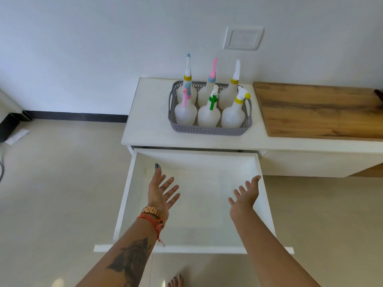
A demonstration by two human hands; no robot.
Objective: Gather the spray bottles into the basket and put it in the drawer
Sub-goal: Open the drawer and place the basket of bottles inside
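A grey perforated basket (209,130) stands on the white cabinet top (149,131). Several translucent spray bottles stand upright inside it, among them one with a green trigger (209,114), one with a pink trigger (185,112) and one with a yellow collar (233,116). Below the top, a white drawer (128,204) is pulled fully out and holds nothing. My left hand (162,192) and my right hand (246,193) hover over the drawer, palms facing each other, fingers spread, both holding nothing and well short of the basket.
A wooden board (315,110) covers the cabinet top to the right of the basket. A white wall plate (243,38) sits on the wall behind. Beige tiled floor (62,183) lies to the left, with a black object (8,127) and a white paper at the far left.
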